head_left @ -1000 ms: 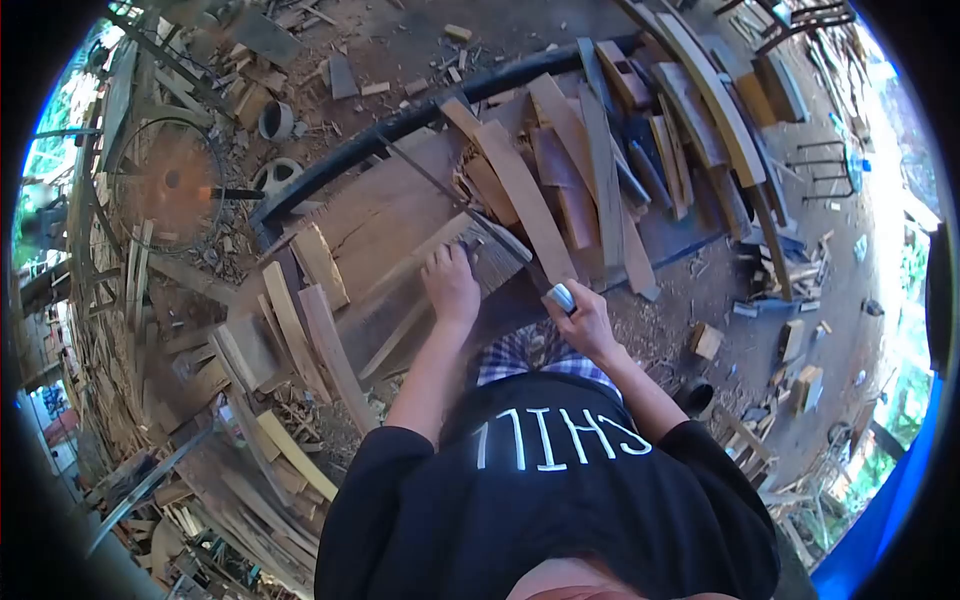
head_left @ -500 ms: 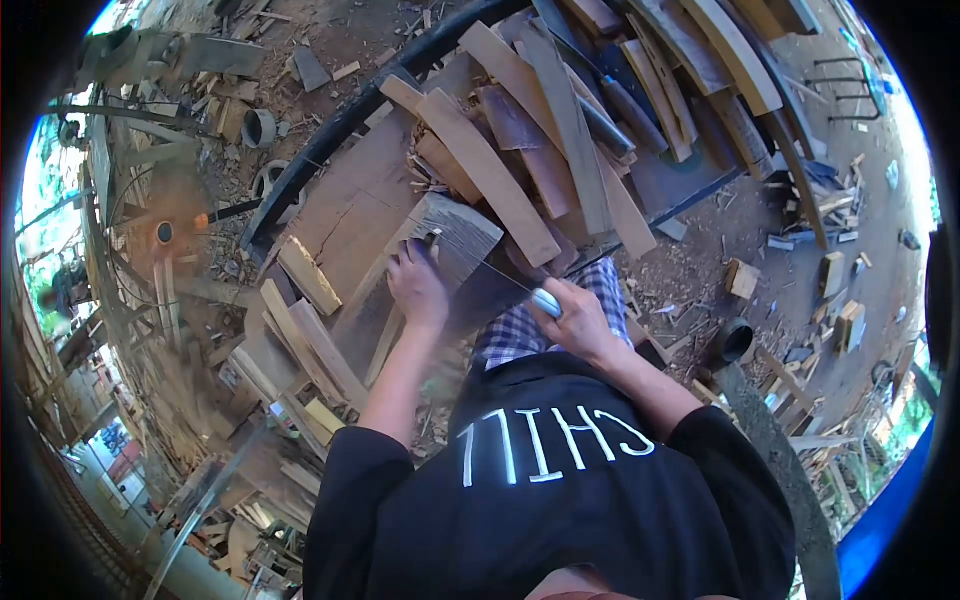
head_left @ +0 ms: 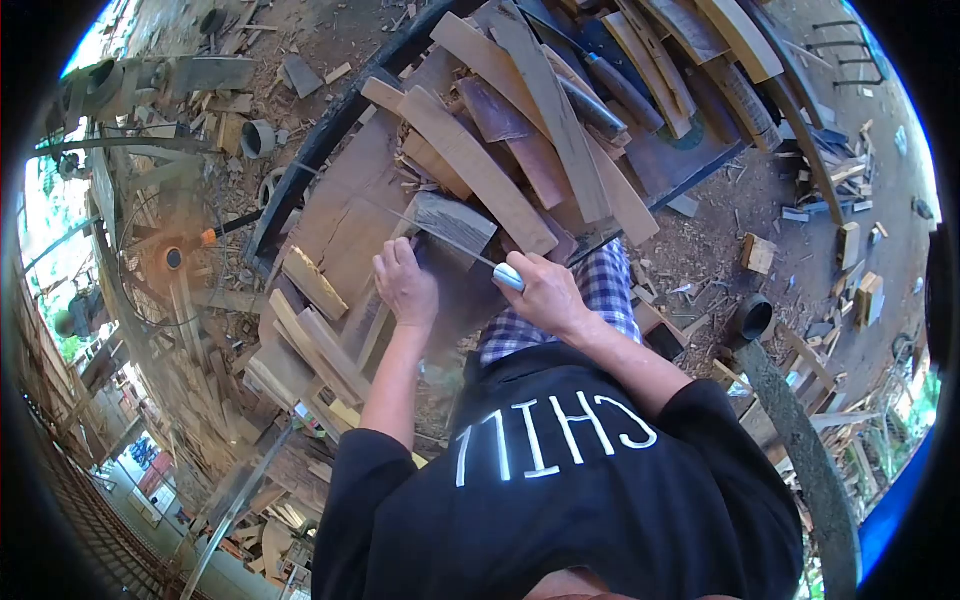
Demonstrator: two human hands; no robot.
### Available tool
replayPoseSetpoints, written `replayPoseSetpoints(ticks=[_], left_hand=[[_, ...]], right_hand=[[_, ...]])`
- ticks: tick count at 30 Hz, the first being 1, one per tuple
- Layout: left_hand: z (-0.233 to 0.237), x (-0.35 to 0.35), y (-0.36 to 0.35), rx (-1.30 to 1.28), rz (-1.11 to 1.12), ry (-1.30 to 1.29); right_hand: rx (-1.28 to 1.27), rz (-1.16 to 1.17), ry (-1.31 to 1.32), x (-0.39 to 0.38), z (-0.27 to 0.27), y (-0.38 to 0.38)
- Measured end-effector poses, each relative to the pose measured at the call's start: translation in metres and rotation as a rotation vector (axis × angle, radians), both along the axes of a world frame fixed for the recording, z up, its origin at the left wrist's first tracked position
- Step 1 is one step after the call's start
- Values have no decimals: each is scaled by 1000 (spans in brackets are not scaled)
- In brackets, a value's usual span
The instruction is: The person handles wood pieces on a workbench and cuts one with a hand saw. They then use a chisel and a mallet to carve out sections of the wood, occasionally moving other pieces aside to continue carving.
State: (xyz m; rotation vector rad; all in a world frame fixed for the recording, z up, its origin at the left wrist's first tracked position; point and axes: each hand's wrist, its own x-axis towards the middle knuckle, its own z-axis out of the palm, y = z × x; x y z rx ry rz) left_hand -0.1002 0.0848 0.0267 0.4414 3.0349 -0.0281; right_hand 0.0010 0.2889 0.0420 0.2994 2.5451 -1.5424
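My right hand [head_left: 552, 295] is closed around the pale blue and white handle [head_left: 508, 277] of a long, thin metal tool resembling a file. Its narrow shaft [head_left: 440, 238] points up and left, crossing over a grey weathered wood block [head_left: 458, 218] in this view. Close to the block's lower left corner, my left hand [head_left: 407, 288] has its fingers curled and pressed together. A small dark thing shows at those fingertips, but I cannot tell what it is.
Curved wood pieces [head_left: 480, 170] lie piled on the dark-edged table [head_left: 335, 215]. Cut strips [head_left: 320, 345] stand left of my arm. An orange-tinted round metal part [head_left: 173, 258] is at far left. Wood scraps and a block [head_left: 758, 254] litter the ground at right.
My right hand has moved left and up with the tool, whose shaft now reaches farther past the block. My left hand has shifted slightly left, away from the block's top.
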Motion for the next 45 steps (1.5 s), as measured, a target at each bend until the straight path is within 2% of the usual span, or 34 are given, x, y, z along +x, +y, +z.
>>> replayPoseSetpoints(ticks=[1, 3, 4, 6, 8, 14, 16, 19, 20, 23, 27, 29, 33, 36, 38, 42, 45], left_hand=[[2, 1, 1, 1, -1, 4], [4, 4, 5, 106, 40, 26], [3, 5, 8, 112, 44, 29], [0, 11, 16, 121, 107, 145], [4, 24, 25, 172, 137, 143], [-19, 0, 25, 385, 354, 216], [-24, -14, 30, 454, 557, 236], [-33, -16, 32, 360, 609, 175], [-36, -16, 34, 355, 597, 269], [-42, -21, 29, 415, 678, 175], [-48, -22, 30, 465, 714, 236], [-50, -21, 27, 400, 656, 231], [-54, -20, 25, 434, 634, 221], [-55, -20, 27, 581, 628, 281], [-48, -26, 28, 675, 786, 202], [-41, -26, 35, 643, 803, 165], [-52, -23, 27, 496, 759, 184]], right_hand=[[1, -1, 4, 2, 0, 1], [-163, -75, -31, 9, -2, 8], [-156, -113, 29, 13, -1, 12], [-147, -124, 1, 19, -2, 19], [-147, -133, -34, 24, -2, 21], [1, -72, 69, 31, -4, 16], [50, -28, 89, 33, -1, 15], [136, 40, 116, 36, 0, 14], [172, 66, 119, 38, 0, 14], [200, 98, 136, 42, 0, 16], [227, 142, 136, 46, 0, 20], [233, 139, 142, 48, -1, 22], [230, 158, 111, 48, 3, 24], [230, 148, 119, 37, -1, 15], [219, 109, 136, 26, -11, 4], [233, 111, 127, 39, -4, 13], [244, 137, 92, 54, 0, 23]])
